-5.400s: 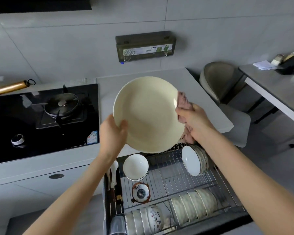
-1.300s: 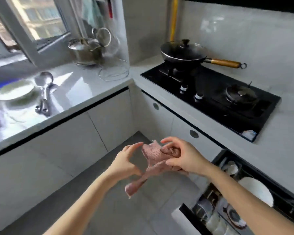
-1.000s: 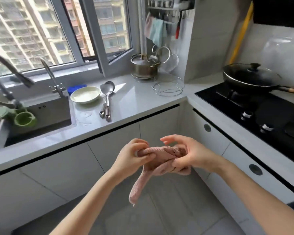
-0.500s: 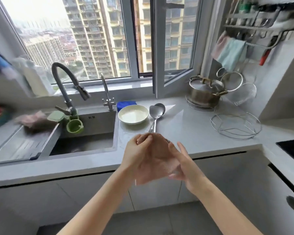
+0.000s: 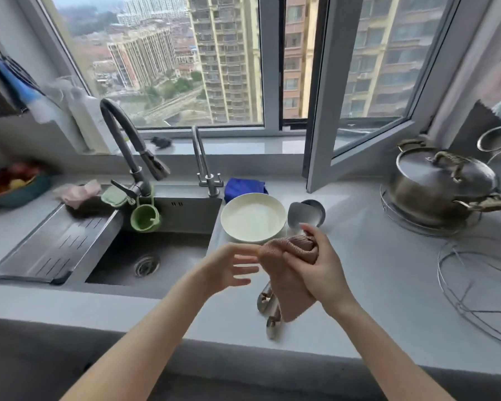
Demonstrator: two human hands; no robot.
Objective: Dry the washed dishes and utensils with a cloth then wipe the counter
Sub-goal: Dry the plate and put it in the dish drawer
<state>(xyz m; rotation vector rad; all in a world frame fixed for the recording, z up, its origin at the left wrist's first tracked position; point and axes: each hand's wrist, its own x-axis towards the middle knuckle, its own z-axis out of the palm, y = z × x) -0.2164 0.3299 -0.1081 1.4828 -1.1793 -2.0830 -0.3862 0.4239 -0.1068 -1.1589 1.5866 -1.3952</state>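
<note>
So the pinkish-brown cloth [image 5: 287, 270] is bunched up in your right hand [image 5: 323, 270], held up over the grey counter [image 5: 373, 270] just right of the sink. Your fingers are curled around the top wad of it and the loose end hangs down below your palm. Your left hand [image 5: 229, 267] is right next to it with the fingers spread and straight, not gripping anything. The top fingertip reaches the cloth's edge, but it's a bit blurred, so I can't tell if it's actually touching.

Just behind your hands, the cream plate [image 5: 253, 217] sits flat on the counter right by the sink's edge. Beside it on the right is the steel ladle [image 5: 308, 212], bowl end toward the window. Its shaft runs back under the cloth, and two metal handle ends [image 5: 268, 302] poke out below the hanging part, near the counter's front edge. A folded blue rag [image 5: 245, 185] lies behind the plate, against the sill.

To the left is the sink [image 5: 156, 256], with the dark arched faucet [image 5: 128, 146], a slimmer chrome tap [image 5: 204, 166] and a green cup [image 5: 145, 217] hanging on the sink's back wall. A slotted drain tray [image 5: 55, 244] covers its left part. Off to the right, a lidded steel pot [image 5: 443, 183] stands on a wire trivet, with another wire rack [image 5: 480, 285] lying on the counter nearer you.
</note>
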